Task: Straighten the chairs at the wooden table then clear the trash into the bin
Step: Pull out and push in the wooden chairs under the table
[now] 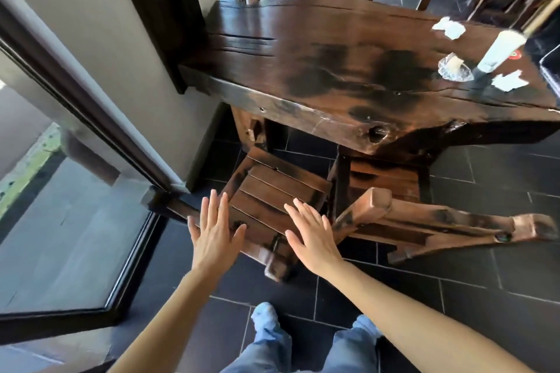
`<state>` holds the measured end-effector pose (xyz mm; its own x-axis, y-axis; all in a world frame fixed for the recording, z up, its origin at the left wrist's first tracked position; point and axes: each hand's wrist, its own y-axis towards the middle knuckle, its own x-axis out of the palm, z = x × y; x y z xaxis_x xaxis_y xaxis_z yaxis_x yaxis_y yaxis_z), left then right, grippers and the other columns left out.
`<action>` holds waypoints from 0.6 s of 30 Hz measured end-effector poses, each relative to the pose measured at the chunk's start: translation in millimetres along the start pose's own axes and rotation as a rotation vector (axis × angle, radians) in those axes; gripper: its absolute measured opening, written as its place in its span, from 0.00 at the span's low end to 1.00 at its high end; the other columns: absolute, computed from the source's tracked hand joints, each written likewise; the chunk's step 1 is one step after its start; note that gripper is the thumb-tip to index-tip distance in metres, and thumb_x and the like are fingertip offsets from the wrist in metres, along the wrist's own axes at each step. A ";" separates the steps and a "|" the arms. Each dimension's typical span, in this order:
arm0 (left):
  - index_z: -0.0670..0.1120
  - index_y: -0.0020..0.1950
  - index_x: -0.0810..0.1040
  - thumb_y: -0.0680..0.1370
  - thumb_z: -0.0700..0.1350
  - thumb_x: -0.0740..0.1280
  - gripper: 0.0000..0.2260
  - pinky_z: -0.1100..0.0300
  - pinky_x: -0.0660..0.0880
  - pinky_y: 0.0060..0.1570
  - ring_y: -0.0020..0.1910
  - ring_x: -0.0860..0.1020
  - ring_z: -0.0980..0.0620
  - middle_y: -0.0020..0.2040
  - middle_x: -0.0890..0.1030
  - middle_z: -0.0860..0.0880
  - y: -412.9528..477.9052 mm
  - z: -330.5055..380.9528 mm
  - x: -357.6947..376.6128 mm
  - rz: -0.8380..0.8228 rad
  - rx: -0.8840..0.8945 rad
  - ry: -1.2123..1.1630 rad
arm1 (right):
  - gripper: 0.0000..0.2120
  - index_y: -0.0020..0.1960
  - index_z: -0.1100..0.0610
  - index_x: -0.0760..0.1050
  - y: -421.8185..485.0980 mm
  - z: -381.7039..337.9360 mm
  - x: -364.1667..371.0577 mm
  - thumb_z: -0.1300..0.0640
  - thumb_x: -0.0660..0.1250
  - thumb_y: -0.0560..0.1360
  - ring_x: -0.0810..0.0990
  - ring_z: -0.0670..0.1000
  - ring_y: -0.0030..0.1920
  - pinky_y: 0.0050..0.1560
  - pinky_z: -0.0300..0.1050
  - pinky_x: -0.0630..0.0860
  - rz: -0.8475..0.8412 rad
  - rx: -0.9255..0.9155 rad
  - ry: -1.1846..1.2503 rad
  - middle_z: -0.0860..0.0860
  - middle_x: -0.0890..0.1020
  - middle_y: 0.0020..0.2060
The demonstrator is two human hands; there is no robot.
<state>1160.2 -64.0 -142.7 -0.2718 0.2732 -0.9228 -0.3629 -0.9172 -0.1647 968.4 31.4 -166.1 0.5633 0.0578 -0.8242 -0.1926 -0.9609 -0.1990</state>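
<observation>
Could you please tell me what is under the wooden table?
Two chair seats show beneath the wooden table: the left chair, slanted, and the right chair. The tabletop covers their far parts and most of the table's base.

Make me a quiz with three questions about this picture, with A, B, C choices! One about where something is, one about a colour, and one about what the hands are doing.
1. Where do the white paper scraps lie?
A) on the floor
B) on the table
C) in a bin

2. What colour are the person's trousers?
A) red
B) black
C) blue

3. How are the left hand and right hand?
A) open, with straight fingers
B) curled into fists
C) pinching paper

Answers:
1 B: the scraps sit on the tabletop, toward its right end.
2 C: the legs at the bottom of the picture are in light blue cloth.
3 A: both hands show spread, straight fingers over the chair and hold nothing.
</observation>
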 end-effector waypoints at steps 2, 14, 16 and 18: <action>0.50 0.77 0.43 0.79 0.56 0.57 0.33 0.44 0.33 0.71 0.75 0.35 0.51 0.78 0.38 0.49 11.0 -21.9 -6.5 -0.018 0.053 0.062 | 0.24 0.76 0.46 0.53 5.7 -10.6 9.7 0.48 0.53 0.81 0.48 0.49 0.77 0.74 0.61 0.49 0.036 0.063 0.018 0.47 0.52 0.77; 0.49 0.77 0.48 0.78 0.54 0.60 0.33 0.43 0.43 0.73 0.76 0.40 0.48 0.78 0.42 0.49 62.9 -116.4 -47.6 -0.180 0.203 0.265 | 0.22 0.71 0.42 0.63 -36.2 -42.0 41.2 0.46 0.57 0.78 0.71 0.54 0.67 0.62 0.53 0.70 -0.200 0.336 0.059 0.48 0.72 0.69; 0.51 0.77 0.49 0.79 0.55 0.60 0.31 0.44 0.44 0.72 0.76 0.41 0.48 0.78 0.43 0.48 69.4 -127.0 -59.1 -0.175 0.232 0.305 | 0.23 0.72 0.42 0.60 -41.6 -48.9 47.1 0.44 0.57 0.77 0.70 0.55 0.67 0.63 0.55 0.70 -0.165 0.377 0.067 0.48 0.70 0.69; 0.51 0.77 0.49 0.79 0.54 0.60 0.31 0.44 0.44 0.72 0.76 0.41 0.47 0.78 0.44 0.48 72.2 -137.7 -64.6 -0.144 0.277 0.322 | 0.24 0.71 0.42 0.60 -41.8 -55.0 54.2 0.40 0.56 0.76 0.70 0.55 0.67 0.63 0.56 0.70 -0.123 0.431 0.083 0.49 0.69 0.68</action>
<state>1274.2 -187.8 -142.9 0.0742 0.2477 -0.9660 -0.6132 -0.7525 -0.2400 1051.1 59.8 -173.3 0.6618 0.1258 -0.7390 -0.4275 -0.7465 -0.5099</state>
